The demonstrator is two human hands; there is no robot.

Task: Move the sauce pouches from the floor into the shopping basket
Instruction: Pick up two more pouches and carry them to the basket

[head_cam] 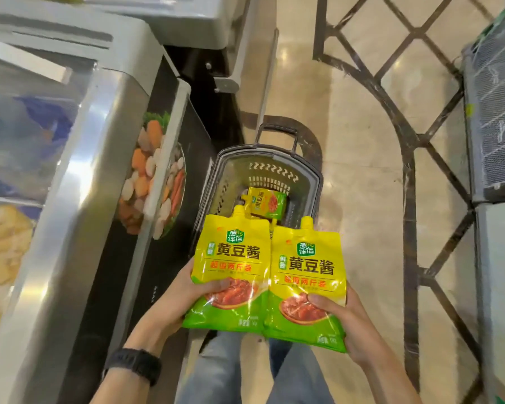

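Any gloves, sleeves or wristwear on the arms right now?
No gloves on the left hand or right hand; no sleeves show on the forearms. A black band, like a watch strap, circles the left wrist; the right wrist is bare.

7 o'clock sauce pouch (231,275) and 5 o'clock sauce pouch (306,287) yellow over green, black lettering, red strip, shopping basket (318,182) dark grey, slotted, floor (362,170) glossy beige, dark lattice lines, wristband (133,364) black

The left pouch (233,266) and right pouch (307,287) hide the basket's (271,170) near side and part of the third pouch (267,203) inside. Most fingers of the left hand (184,295) and right hand (352,328) are behind them. The food in the freezer (27,126) is blurry.
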